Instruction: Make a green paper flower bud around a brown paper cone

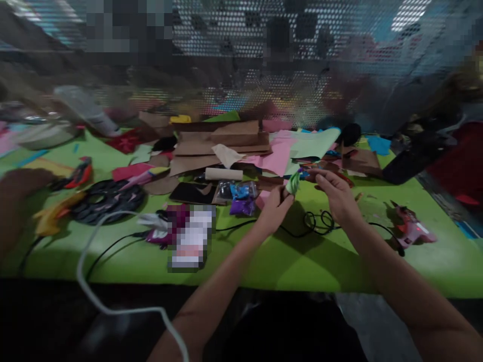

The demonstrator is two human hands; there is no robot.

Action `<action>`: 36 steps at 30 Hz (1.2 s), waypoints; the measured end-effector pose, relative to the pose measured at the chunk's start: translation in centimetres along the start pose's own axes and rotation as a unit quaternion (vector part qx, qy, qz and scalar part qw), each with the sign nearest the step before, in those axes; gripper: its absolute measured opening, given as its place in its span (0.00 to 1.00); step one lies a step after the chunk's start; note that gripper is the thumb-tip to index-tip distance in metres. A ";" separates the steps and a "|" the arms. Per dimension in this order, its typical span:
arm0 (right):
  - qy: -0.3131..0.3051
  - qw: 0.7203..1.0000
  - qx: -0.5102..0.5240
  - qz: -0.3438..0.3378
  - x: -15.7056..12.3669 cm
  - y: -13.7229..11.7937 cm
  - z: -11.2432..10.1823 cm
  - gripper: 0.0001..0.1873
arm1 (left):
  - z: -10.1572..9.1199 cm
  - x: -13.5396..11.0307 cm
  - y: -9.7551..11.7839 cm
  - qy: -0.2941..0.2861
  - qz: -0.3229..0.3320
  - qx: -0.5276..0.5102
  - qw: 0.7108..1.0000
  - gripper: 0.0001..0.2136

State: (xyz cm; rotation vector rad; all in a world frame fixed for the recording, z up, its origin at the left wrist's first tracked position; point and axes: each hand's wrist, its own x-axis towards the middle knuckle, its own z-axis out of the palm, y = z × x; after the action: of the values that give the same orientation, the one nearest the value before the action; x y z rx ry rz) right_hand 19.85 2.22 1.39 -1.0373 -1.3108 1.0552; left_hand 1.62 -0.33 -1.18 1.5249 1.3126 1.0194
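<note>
My left hand [277, 203] is closed around a small light-green piece [293, 183], leaf-like and folded, perhaps paper or felt. It points upward from the fingers, with a purple-blue bit at its tip. Close by on the right, my right hand [335, 191] has thumb and fingers pinched together beside that tip. What lies between those fingertips is too small to make out. Below both hands a black cable [317, 223] loops over the green table [302, 266]. A pink glue gun [413, 229] rests to the right of my right forearm.
Brown cardboard [222, 138] and pink paper [277, 153] lie at the back before a perforated metal panel. On the left are a purple power strip [166, 231], a blurred phone-like object [192, 236], a black disc [107, 201] and a yellow glue gun [55, 216]. A white cable [86, 281] hangs over the front edge.
</note>
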 end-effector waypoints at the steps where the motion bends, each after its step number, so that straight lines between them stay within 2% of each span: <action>1: 0.002 1.000 -0.008 -0.002 0.1 0.2 -0.1 0.16 | -0.1 0.1 -0.1 0.015 0.023 0.078 0.997 0.11; 5: 0.005 1.000 -0.029 -0.008 0.4 0.9 -0.5 0.15 | 0.0 0.1 -0.4 0.006 0.052 0.328 0.943 0.16; 7: 0.005 0.999 -0.031 -0.008 0.5 1.1 -0.6 0.14 | 0.0 -0.1 -0.3 -0.004 0.056 0.388 0.920 0.18; 9: 0.007 1.000 -0.025 -0.007 0.6 1.1 -0.7 0.13 | -0.6 -0.3 -0.2 -0.007 0.064 0.412 0.909 0.21; 11: 0.006 1.000 -0.018 -0.002 0.7 1.1 -0.8 0.12 | -2.0 -0.7 0.0 0.009 0.068 0.418 0.906 0.21; 14: 0.006 1.000 -0.015 0.004 0.7 1.0 -0.8 0.11 | -5.2 -1.6 0.2 0.061 0.047 0.424 0.902 0.19; 16: 0.007 1.000 -0.012 0.008 0.6 0.9 -0.7 0.11 | -7.1 -2.4 0.1 0.067 0.008 0.441 0.895 0.18; 18: 0.004 1.000 -0.008 0.011 0.4 0.7 -0.5 0.10 | -8.4 -3.0 -0.1 0.045 -0.019 0.453 0.890 0.19; 23: -0.002 1.000 -0.005 0.006 0.2 0.4 -0.2 0.09 | -9.1 -3.6 -1.2 0.015 -0.012 0.470 0.883 0.23; 28: -0.004 1.000 -0.008 0.002 0.2 0.4 -0.2 0.09 | -9.9 -3.3 -2.6 -0.024 0.022 0.433 0.901 0.29; 33: -0.010 1.000 -0.003 0.005 0.0 0.2 -0.1 0.09 | -10.6 -2.9 -3.2 -0.009 0.028 0.421 0.907 0.27; 36: -0.012 1.000 -0.004 0.004 -0.1 0.0 0.0 0.08 | -11.0 -2.7 -3.1 0.030 0.015 0.381 0.924 0.22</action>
State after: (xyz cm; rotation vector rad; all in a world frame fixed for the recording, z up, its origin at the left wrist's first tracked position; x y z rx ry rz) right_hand 19.87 2.14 1.37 -1.0399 -1.3316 1.0724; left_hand -10.01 -1.75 -1.00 2.0880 1.8618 0.5841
